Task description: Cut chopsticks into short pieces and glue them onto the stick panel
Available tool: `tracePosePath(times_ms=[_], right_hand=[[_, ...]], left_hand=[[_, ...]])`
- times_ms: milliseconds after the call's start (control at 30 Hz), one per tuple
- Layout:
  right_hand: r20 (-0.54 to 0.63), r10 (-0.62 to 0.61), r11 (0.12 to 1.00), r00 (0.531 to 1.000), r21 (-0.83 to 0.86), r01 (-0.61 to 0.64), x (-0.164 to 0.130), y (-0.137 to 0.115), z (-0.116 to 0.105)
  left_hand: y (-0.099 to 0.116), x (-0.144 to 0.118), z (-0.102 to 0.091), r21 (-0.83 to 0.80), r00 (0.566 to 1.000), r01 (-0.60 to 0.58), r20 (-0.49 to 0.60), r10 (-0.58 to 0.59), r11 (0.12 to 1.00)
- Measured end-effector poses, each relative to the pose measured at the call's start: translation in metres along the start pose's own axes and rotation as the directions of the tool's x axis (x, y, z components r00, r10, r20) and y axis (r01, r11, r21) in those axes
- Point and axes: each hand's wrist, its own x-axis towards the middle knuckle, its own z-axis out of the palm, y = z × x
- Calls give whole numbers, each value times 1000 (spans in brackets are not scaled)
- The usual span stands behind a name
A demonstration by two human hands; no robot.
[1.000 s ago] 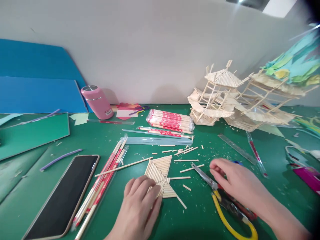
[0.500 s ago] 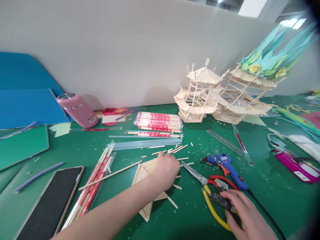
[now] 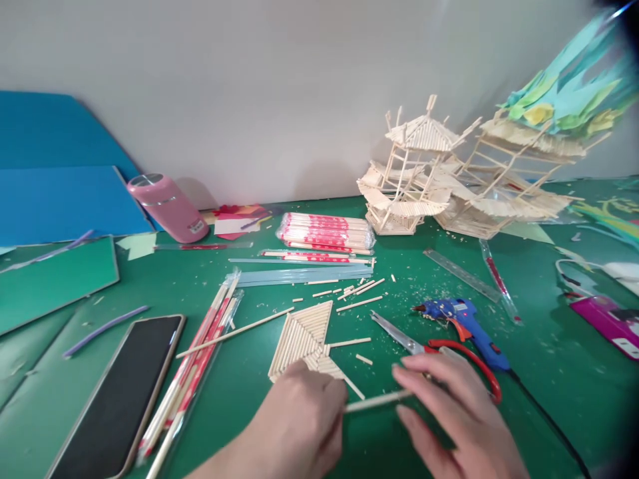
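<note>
My left hand [image 3: 307, 416] is closed around one end of a thin wooden stick [image 3: 377, 401], which points right. My right hand [image 3: 456, 412] is at the stick's other end, fingers stretched and thumb apart; whether it touches the stick I cannot tell. Just beyond my left hand lies a flat panel of glued sticks [image 3: 304, 332] with pointed sections, partly covered by the hand. Red-handled scissors [image 3: 399, 332] lie beyond my right hand, which hides part of them. The pliers are not visible now.
A blue glue gun [image 3: 456, 316] with a black cord lies at right. Stick pavilion models [image 3: 409, 179] stand behind. Packed sticks [image 3: 324, 233], a long stick bundle [image 3: 194, 359], a phone [image 3: 120, 399], a pink bottle [image 3: 172, 209] and a ruler [image 3: 462, 274] lie around.
My left hand has drawn back toward me from the stick panel and now holds a stick. My right hand has moved left and is off the pliers' handles, fingers spread.
</note>
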Motion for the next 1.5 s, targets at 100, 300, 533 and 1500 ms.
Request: tracePosePath(times_ms=[100, 300, 533, 1500], right_hand=[[196, -154, 979, 968, 163, 122, 11, -21, 13], [376, 34, 929, 926, 330, -168, -5, -31, 28], [432, 48, 859, 901, 442, -258, -11, -22, 27], [189, 85, 929, 978, 341, -147, -6, -16, 68]], left_hand=[[9, -15, 13, -147, 994, 62, -81, -74, 987], [0, -31, 28, -327, 985, 67, -128, -114, 943], [-6, -38, 6, -314, 973, 218, 149, -178, 924], [-34, -39, 45, -214, 935, 262, -183, -303, 941]])
